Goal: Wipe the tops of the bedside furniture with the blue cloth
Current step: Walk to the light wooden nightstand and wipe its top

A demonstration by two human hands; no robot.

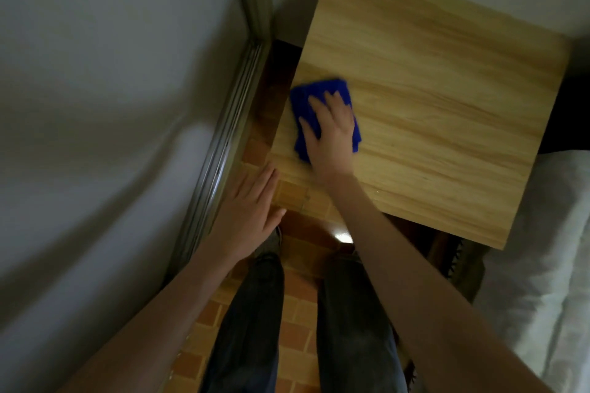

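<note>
A light wooden bedside table [447,112] fills the upper right of the head view, its top bare apart from the blue cloth [316,96]. The cloth lies flat near the table's left edge. My right hand [332,131] presses down on the cloth with fingers spread. My left hand [252,204] hovers flat, fingers together, just off the table's near-left corner, holding nothing.
A grey wall with a metal sliding-door track [230,124] runs along the left. White bedding [549,265] lies at the right. Brick-patterned floor [297,329] and my legs in dark jeans [252,322] are below. A narrow gap separates table and track.
</note>
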